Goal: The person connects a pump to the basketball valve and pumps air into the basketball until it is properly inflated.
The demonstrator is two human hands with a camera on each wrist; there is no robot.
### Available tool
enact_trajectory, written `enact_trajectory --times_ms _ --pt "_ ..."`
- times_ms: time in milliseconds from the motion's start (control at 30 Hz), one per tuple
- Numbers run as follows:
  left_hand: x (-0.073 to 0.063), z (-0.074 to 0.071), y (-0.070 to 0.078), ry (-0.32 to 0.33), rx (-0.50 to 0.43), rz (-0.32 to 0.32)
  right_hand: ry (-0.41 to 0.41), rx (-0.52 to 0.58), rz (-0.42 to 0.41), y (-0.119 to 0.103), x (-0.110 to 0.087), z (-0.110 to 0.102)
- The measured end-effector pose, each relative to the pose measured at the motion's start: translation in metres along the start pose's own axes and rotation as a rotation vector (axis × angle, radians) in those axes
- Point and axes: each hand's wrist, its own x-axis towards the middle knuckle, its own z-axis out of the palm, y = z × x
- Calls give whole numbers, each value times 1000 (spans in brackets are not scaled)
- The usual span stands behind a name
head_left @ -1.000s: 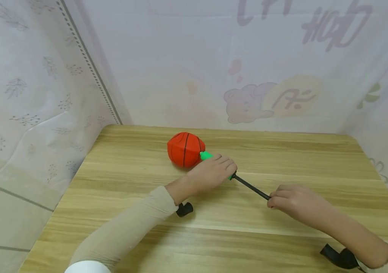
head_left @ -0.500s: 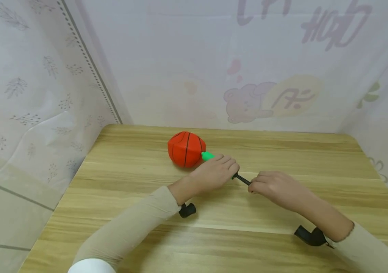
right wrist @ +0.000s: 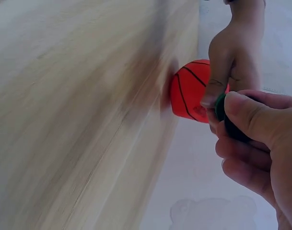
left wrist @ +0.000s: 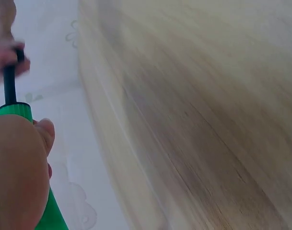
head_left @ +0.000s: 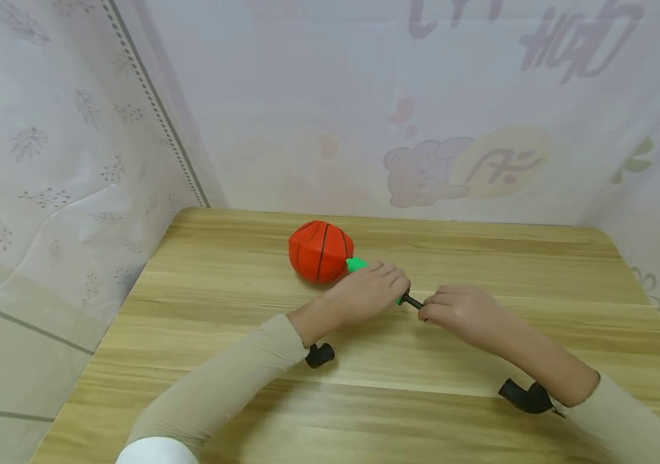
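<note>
A red ball with black basketball lines (head_left: 320,252) sits on the table, its sides creased and not fully round. The green hand pump (head_left: 356,264) points its nozzle end at the ball's right side. My left hand (head_left: 361,293) wraps round the green barrel and hides most of it. A short length of black pump rod (head_left: 414,302) shows between the hands. My right hand (head_left: 460,316) grips the black handle at the rod's end. In the right wrist view, the thumb and fingers of my right hand (right wrist: 265,134) curl round that handle, close to the left hand.
The wood-grain table (head_left: 249,412) meets a printed curtain (head_left: 307,116) at the back, with more curtain at both sides. A black camera mount (head_left: 527,396) hangs under the right wrist and another black mount (head_left: 321,355) under the left.
My right hand has pushed the handle up and left toward the left hand, so much less rod shows. The left hand keeps its hold, and the ball has barely shifted.
</note>
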Motion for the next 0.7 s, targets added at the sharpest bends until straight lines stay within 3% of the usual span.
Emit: enact_trajectory --times_ms 400,700 --pt "-3 -7 -6 -29 -35 -39 9 62 52 -14 -33 -38" --pt "1 -5 -3 16 -13 -40 -31 32 74 -9 -19 -36"
